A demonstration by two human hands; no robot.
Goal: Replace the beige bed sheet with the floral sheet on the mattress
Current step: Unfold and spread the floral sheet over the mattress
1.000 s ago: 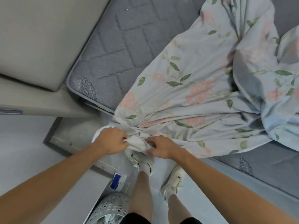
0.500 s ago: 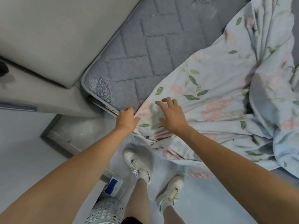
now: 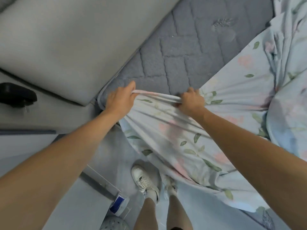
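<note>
Both hands, left hand (image 3: 120, 98) and right hand (image 3: 191, 101), are pinching the floral sheet (image 3: 167, 130) hem, ideally stretching it evenly over the mattress (image 3: 182, 52) corner.

grey quilted mattress (image 3: 187, 52), floral sheet (image 3: 232, 100) on it

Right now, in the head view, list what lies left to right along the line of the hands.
Black object on the ledge → left hand → stretched edge of the floral sheet → right hand → bunched floral sheet on the grey quilted mattress.
</note>
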